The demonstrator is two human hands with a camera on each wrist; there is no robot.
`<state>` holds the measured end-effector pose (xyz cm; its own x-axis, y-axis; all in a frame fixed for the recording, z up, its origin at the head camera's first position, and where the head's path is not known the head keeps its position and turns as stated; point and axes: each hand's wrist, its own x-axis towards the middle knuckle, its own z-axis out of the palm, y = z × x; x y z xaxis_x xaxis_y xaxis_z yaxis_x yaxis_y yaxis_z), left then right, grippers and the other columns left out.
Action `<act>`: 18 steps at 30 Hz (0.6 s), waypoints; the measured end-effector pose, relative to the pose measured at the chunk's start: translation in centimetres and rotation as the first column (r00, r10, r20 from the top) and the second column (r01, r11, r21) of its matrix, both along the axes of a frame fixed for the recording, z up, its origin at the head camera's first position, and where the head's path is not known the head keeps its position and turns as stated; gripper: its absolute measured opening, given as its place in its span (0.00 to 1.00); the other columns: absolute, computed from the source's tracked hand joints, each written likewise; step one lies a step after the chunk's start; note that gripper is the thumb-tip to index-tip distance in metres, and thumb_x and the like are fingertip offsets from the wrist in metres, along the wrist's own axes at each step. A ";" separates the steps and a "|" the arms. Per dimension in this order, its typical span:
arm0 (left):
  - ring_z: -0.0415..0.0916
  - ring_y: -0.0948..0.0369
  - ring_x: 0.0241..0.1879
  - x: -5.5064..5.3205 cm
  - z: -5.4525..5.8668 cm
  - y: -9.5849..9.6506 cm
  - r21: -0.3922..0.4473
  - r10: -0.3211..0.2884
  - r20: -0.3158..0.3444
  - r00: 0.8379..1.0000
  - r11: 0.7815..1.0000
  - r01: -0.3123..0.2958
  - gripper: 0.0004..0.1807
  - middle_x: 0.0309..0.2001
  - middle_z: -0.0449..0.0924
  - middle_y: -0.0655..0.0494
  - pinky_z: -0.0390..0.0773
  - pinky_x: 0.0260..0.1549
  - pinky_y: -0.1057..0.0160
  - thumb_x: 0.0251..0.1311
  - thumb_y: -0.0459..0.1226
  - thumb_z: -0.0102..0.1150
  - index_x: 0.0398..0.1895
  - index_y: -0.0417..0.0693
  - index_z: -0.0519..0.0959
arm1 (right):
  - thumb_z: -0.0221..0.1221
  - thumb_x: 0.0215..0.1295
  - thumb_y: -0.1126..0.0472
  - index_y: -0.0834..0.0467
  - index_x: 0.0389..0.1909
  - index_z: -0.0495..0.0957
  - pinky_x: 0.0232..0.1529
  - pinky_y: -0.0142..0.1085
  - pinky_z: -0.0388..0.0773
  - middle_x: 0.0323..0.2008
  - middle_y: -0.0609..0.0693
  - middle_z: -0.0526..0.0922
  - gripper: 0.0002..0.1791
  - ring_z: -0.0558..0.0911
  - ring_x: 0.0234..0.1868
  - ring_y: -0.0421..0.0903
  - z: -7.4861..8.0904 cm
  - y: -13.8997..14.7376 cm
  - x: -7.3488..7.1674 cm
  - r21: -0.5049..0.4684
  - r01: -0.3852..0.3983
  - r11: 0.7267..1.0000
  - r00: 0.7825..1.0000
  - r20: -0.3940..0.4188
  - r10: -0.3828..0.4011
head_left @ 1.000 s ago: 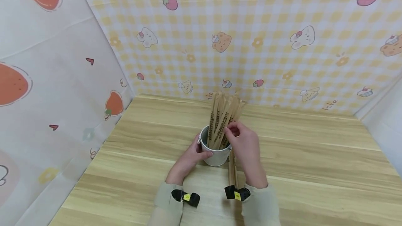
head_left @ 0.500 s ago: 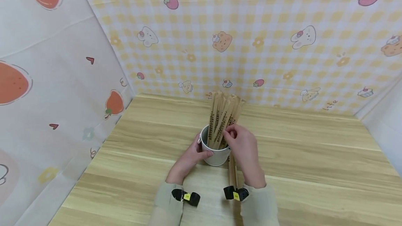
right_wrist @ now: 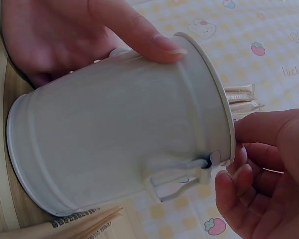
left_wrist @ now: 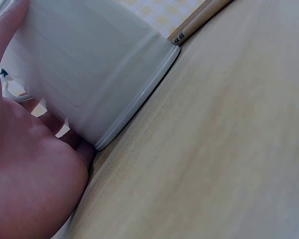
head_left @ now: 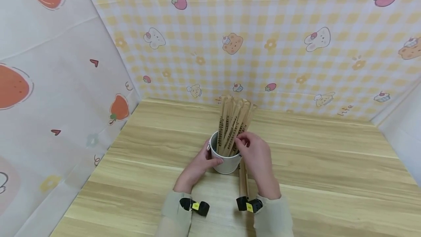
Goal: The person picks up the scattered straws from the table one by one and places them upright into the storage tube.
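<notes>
A white metal bucket [head_left: 227, 164] with small side handles stands upright on the table, holding several thin paper-wrapped straws [head_left: 227, 131] with dark print. My left hand [head_left: 200, 164] grips the bucket from the left, thumb across its front below the rim; the left wrist view shows the other fingers behind the wall. On the right, my right hand [head_left: 258, 153] is over the rim, thumb and forefinger pinching at the rightmost straws. Its remaining fingers are curled in the right wrist view, beside the bucket [right_wrist: 114, 129]; the rim hides the pinched spot.
More wrapped straws [head_left: 243, 182] lie on the wooden table [head_left: 148, 131], beside the bucket and partly under my right forearm. A yellow checked cloth [head_left: 197, 28] hangs behind the table, and a white printed cloth [head_left: 75, 65] hangs at the left.
My right hand has shifted slightly left and then back right at the straws, whose upper ends have moved a little. The left hand and the bucket have stayed in place.
</notes>
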<state>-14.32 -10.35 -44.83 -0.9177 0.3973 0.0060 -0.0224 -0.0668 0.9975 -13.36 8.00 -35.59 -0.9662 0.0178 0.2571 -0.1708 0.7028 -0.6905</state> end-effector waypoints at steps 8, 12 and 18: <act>0.50 0.58 0.64 0.0 -0.1 -0.1 0.007 -0.001 -0.008 1.000 1.000 0.001 0.46 0.66 0.52 0.56 0.50 0.61 0.55 0.48 0.40 0.63 0.67 0.67 0.47 | 0.55 0.59 0.55 0.55 0.35 0.79 0.27 0.35 0.70 0.27 0.47 0.77 0.09 0.72 0.28 0.42 0.0 0.9 0.2 -0.056 0.018 0.998 1.000 -0.004 -0.018; 0.49 0.56 0.65 0.2 0.5 -0.1 0.014 -0.007 0.001 1.000 1.000 0.007 0.47 0.67 0.50 0.54 0.49 0.61 0.55 0.48 0.37 0.63 0.68 0.63 0.45 | 0.56 0.59 0.56 0.56 0.35 0.79 0.28 0.35 0.71 0.29 0.47 0.78 0.09 0.74 0.30 0.42 -0.1 1.3 0.2 -0.070 0.029 0.997 0.999 -0.028 -0.031; 0.50 0.54 0.64 0.8 2.1 0.1 0.028 -0.022 0.006 1.000 0.999 0.022 0.47 0.66 0.51 0.50 0.50 0.61 0.55 0.48 0.39 0.63 0.68 0.59 0.45 | 0.55 0.60 0.55 0.57 0.36 0.78 0.30 0.36 0.71 0.30 0.48 0.79 0.10 0.75 0.31 0.43 -0.3 2.1 0.0 -0.076 0.050 0.996 0.998 -0.029 -0.053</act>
<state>-13.49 -10.28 -42.68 -0.9089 0.4169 0.0119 -0.0300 -0.0939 0.9951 -13.31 10.12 -35.93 -0.9550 0.0877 0.2834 -0.1582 0.6574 -0.7367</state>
